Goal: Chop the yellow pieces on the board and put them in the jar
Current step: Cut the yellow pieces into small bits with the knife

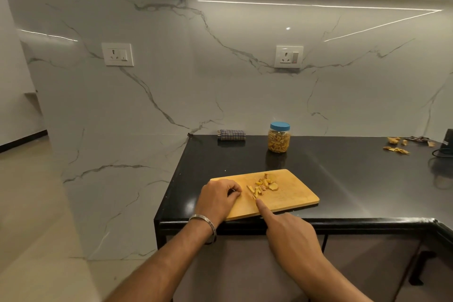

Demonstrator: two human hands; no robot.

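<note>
Our right hand (291, 235) is nearest to us, with the index finger stretched out and its tip touching the board (291, 193) just beside the pieces (263, 185); the other fingers look folded under, and we see nothing held in them. Our left hand (218, 200) rests on the left end of the board with the fingers curled in; whether it pinches something small, we cannot tell. No knife is visible.

We see the pieces in a loose heap near the middle of the board, some cut into thin strips, some left as thicker chunks. We judge them light, firm and a little slippery on the cut faces, so we should gather them with the fingertips or scoop them together, not lift one by one.

On the counter (355, 179), behind the board, the jar (279, 138) stands upright with its blue lid on, already quite full. We must open it first.
</note>
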